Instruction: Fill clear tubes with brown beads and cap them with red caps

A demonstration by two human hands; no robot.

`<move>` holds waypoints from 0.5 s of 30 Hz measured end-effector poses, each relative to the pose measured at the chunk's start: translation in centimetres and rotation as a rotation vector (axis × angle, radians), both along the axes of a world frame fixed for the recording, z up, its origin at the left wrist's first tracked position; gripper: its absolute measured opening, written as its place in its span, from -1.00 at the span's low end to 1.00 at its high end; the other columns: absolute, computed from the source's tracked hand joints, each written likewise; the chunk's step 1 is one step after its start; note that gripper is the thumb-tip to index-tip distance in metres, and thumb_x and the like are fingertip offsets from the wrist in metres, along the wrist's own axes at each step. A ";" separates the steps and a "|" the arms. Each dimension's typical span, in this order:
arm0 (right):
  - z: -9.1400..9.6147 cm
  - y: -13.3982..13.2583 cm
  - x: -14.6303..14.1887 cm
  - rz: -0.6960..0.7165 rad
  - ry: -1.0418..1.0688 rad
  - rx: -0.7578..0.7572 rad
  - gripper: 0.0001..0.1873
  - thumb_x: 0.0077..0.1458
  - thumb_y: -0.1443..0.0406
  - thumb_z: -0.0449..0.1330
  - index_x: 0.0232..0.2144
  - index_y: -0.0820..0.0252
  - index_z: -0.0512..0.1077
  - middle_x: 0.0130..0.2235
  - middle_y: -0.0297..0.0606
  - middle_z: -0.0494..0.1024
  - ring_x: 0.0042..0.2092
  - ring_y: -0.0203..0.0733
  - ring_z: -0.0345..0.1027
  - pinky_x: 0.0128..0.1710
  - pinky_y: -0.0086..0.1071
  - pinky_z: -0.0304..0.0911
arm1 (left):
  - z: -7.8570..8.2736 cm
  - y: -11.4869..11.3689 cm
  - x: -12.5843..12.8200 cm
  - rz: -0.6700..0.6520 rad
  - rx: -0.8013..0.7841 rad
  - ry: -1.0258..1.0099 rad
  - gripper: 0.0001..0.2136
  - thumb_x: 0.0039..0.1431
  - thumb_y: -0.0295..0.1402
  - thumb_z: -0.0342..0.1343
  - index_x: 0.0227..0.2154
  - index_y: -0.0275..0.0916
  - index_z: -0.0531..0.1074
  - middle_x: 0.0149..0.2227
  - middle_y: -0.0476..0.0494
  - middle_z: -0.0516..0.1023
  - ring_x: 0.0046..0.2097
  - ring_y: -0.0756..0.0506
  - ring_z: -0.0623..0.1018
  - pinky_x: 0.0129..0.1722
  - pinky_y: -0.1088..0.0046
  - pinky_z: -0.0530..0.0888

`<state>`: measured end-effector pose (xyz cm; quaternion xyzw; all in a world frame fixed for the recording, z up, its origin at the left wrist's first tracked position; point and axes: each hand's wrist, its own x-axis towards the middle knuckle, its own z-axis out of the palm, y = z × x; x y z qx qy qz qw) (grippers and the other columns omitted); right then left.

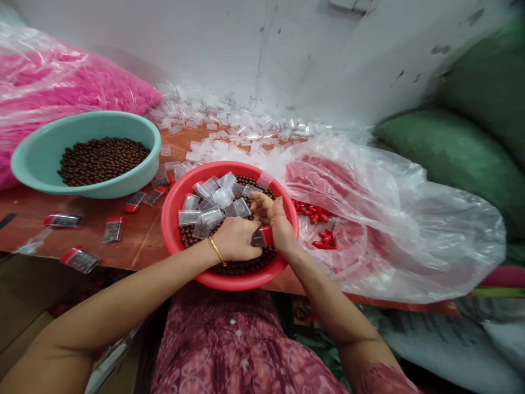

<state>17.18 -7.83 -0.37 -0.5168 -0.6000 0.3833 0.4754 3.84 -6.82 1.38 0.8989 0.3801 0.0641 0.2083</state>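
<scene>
Over a red basin of small round brown balls, my left hand grips a small clear plastic box with a red cap. Dark contents show through its wall. My right hand has its palm against the capped end, its fingers apart and half bent above the balls. Several empty clear boxes lie heaped on the balls beside my hands. A gold bangle circles my left wrist.
A teal basin of brown balls stands left, with several filled red-capped boxes before it. Loose clear boxes line the wall. A plastic bag with red caps lies right; a pink-filled bag sits back left.
</scene>
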 end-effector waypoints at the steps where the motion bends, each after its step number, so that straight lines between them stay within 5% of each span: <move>1: -0.1 0.1 -0.4 0.061 0.024 -0.064 -0.16 0.19 -0.08 -0.47 0.15 0.31 0.24 -0.19 -0.13 0.49 -0.27 -0.23 0.40 -0.25 -0.35 0.35 | -0.1 -0.1 -0.1 -0.019 0.020 0.018 -0.75 -0.09 -0.25 0.06 -0.36 -0.28 0.45 -0.42 -0.22 0.56 -0.33 -0.24 0.56 -0.33 0.31 0.45; 4: -0.5 -0.1 -0.9 0.199 -0.017 -0.135 -0.20 0.19 -0.09 -0.43 0.27 0.28 -0.01 0.08 -0.08 0.35 0.04 -0.18 0.30 0.09 -0.27 0.19 | -0.4 -0.4 -0.6 -0.078 0.056 0.091 -0.73 -0.05 -0.28 0.05 -0.29 -0.32 0.45 -0.37 -0.27 0.58 -0.30 -0.25 0.57 -0.29 0.28 0.46; 7: -0.8 -0.4 -0.9 0.230 -0.101 -0.065 -0.23 0.18 -0.11 -0.31 0.25 0.22 0.06 0.18 -0.13 0.26 0.19 -0.17 0.13 0.23 -0.23 -0.01 | -0.5 -0.5 -0.8 -0.106 0.081 0.169 -0.71 -0.03 -0.31 0.05 -0.25 -0.36 0.44 -0.37 -0.31 0.58 -0.32 -0.25 0.58 -0.30 0.27 0.46; 12: 0.5 -0.3 -1.8 0.147 0.010 0.008 -0.21 0.23 0.00 -0.52 0.18 0.30 0.17 0.05 -0.13 0.41 0.06 -0.22 0.30 0.08 -0.30 0.21 | 0.3 -0.3 -0.5 -0.071 0.189 0.083 -0.82 0.00 -0.31 0.04 -0.39 -0.31 0.44 -0.43 -0.21 0.58 -0.40 -0.16 0.55 -0.41 0.39 0.41; 15: 2.3 -0.2 -0.4 0.006 0.024 0.170 -0.17 0.23 0.16 -0.66 0.07 0.28 0.29 -0.01 -0.17 0.47 -0.03 -0.26 0.36 -0.05 -0.34 0.31 | 1.4 0.0 -1.8 0.065 0.277 -0.089 -0.83 0.01 -0.27 0.06 -0.55 -0.26 0.38 -0.56 -0.05 0.50 -0.51 -0.03 0.47 -0.48 0.50 0.33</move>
